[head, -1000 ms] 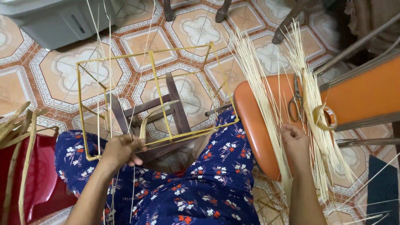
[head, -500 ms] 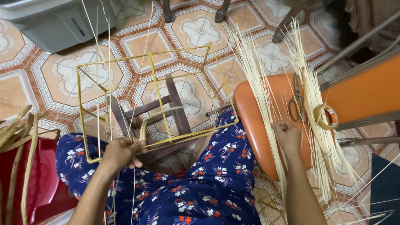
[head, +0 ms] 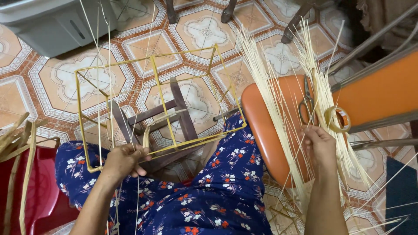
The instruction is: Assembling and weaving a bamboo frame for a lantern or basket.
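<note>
A yellow wire frame (head: 154, 78), box-shaped, rests on my lap over a dark wooden stand (head: 178, 111). My left hand (head: 124, 160) grips the frame's near edge, together with thin pale strands that run upward. My right hand (head: 320, 146) lies on a bundle of pale straw strips (head: 265, 87) spread across an orange chair seat (head: 270, 130), fingers closed around some strips. Scissors (head: 307, 102) and a roll of tape (head: 337, 119) sit on the seat just beyond that hand.
A grey plastic box (head: 52, 21) stands at the top left on the patterned tile floor (head: 204, 30). A red plastic stool (head: 39, 191) with flat yellowish strips is at my left. Chair legs (head: 226, 11) stand at the top. Loose strips lie at lower right.
My right hand has moved a little up the orange seat into the straw bundle. My left hand stays on the frame's near edge.
</note>
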